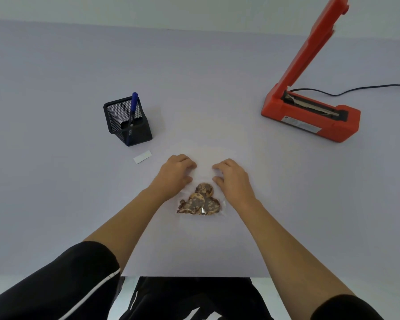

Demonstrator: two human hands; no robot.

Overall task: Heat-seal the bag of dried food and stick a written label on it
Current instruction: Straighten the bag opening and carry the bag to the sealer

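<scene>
The bag (200,202) lies flat on the worktop (56,181) before the person, food settled at its near end, while the left hand (174,173) and right hand (232,179) curl their fingers (188,163) onto its empty top, seemingly pinching it smooth for the open sealer (310,116).

The short left sleeve (56,285) is black with a white stripe, the right sleeve (346,308) black; black trousers (171,296) have white marks.

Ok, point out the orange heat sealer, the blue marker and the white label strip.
Orange heat sealer (310,117): head view, on its base.
Blue marker (133,107): head view, upper barrel.
White label strip (142,156): head view, its middle.
</scene>
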